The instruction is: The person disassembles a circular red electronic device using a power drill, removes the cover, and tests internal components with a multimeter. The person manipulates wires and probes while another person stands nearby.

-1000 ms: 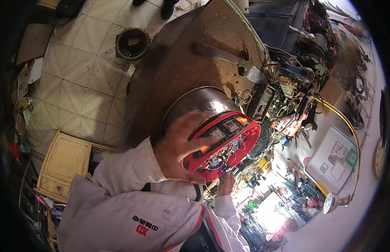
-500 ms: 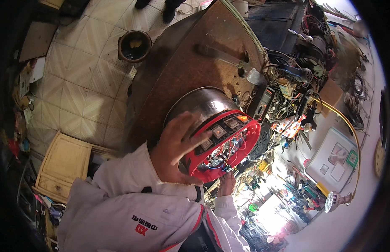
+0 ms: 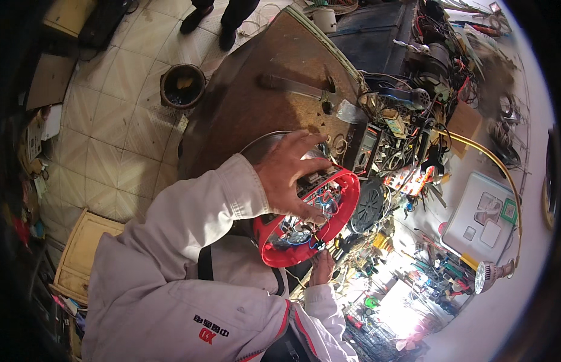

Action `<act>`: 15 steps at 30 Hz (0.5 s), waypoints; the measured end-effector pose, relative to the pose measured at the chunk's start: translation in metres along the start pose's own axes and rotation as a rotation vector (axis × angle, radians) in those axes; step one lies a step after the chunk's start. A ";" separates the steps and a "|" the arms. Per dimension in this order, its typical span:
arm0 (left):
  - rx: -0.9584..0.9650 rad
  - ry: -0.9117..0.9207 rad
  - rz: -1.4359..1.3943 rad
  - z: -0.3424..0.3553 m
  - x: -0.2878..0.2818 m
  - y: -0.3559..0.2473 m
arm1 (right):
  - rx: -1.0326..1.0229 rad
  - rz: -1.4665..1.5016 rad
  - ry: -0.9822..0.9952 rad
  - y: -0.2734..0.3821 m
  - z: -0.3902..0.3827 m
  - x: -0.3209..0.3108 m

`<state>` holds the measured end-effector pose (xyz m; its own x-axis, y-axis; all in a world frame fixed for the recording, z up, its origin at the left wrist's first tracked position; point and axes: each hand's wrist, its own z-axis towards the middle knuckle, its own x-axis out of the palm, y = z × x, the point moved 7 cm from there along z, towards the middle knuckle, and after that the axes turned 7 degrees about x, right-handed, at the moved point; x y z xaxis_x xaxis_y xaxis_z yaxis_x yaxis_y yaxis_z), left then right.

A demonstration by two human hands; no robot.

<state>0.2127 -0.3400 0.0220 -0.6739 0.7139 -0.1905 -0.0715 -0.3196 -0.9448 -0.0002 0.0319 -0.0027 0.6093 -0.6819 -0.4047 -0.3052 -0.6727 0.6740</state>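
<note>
A steel appliance [image 3: 265,142] lies on its side, its red plastic base [image 3: 347,211] open to show wires, a board and components. My left hand [image 3: 292,178] grips the upper part of the red base, covering much of the control panel, with its thumb reaching over the exposed wiring. My right hand [image 3: 321,268] is curled at the lower edge of the base, beside a small connector and wires. Its fingertips, and whatever they hold, are too hidden to make out. A round black plate [image 3: 368,206] lies to the right of the base.
A brown worn surface [image 3: 238,102] supports the appliance. Cables, a multimeter [image 3: 368,145], tools and parts crowd the right, under a gooseneck lamp [image 3: 488,277] near a silver case [image 3: 476,220]. A pot [image 3: 182,86], a wooden cabinet [image 3: 78,259] and another person's legs [image 3: 229,27] are around the floor.
My left hand has risen and shifted right, from the panel's lower end to over its upper part. The red base has tilted and moved slightly left and down in view.
</note>
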 end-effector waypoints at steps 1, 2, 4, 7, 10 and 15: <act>0.028 0.011 0.020 0.001 -0.002 -0.002 | -0.010 0.008 0.009 0.005 -0.002 0.004; 0.078 0.006 -0.004 0.000 -0.005 -0.007 | -0.015 0.012 0.022 0.008 -0.004 0.007; 0.094 -0.010 0.019 0.000 -0.010 -0.012 | -0.008 -0.019 0.041 0.003 0.003 -0.002; 0.095 -0.095 -0.058 -0.006 -0.023 -0.008 | -0.013 0.022 0.057 0.005 -0.004 0.007; -0.033 -0.262 -0.157 -0.034 -0.047 0.008 | -0.014 0.006 0.109 0.001 0.002 -0.002; -0.242 -0.316 -0.156 -0.080 -0.036 0.009 | -0.019 -0.014 0.139 -0.007 0.006 -0.007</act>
<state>0.2949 -0.3184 -0.0010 -0.8634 0.5043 0.0148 -0.0407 -0.0403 -0.9984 -0.0072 0.0400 -0.0085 0.7097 -0.6248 -0.3255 -0.2827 -0.6758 0.6807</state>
